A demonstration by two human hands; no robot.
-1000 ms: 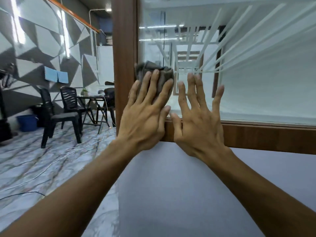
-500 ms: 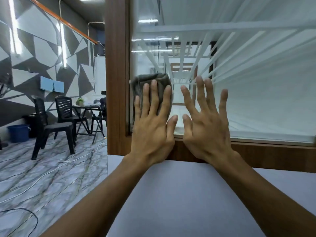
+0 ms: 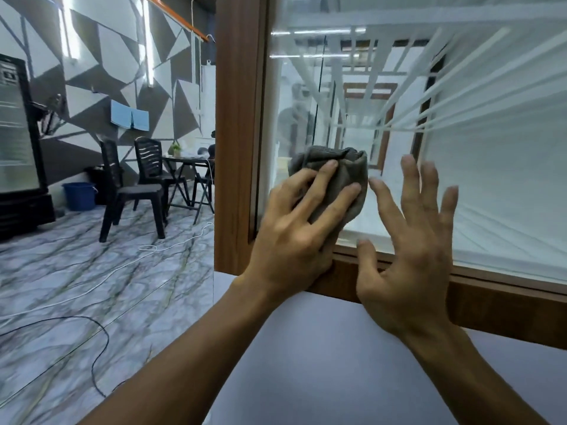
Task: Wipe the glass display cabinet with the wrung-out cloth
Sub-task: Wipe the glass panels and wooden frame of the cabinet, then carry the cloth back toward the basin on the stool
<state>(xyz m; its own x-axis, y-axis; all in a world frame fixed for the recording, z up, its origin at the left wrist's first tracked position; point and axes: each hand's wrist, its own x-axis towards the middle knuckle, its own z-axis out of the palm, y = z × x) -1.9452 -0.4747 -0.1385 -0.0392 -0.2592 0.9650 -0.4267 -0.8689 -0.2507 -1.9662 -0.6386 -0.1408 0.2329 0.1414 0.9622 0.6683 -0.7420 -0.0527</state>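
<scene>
The glass pane (image 3: 478, 167) of the display cabinet fills the upper right, set in a brown wooden frame (image 3: 236, 124). A bunched grey cloth (image 3: 340, 170) is pressed flat against the pane's lower left corner by my left hand (image 3: 297, 234), whose fingers lie spread over it. My right hand (image 3: 411, 246) rests beside it with fingers apart, palm on the lower frame rail and fingertips on the glass, holding nothing. White shelves show through the glass.
The cabinet's pale lower panel (image 3: 331, 363) lies under my arms. To the left are a marble floor with cables (image 3: 101, 338), black chairs (image 3: 132, 191) at a small table, a blue bucket (image 3: 80, 196) and a dark fridge (image 3: 18, 148).
My left hand and the cloth have tilted to the right near the pane's lower left corner. The view has shifted, so the cabinet's left post now sits nearer the middle. My right hand keeps its place.
</scene>
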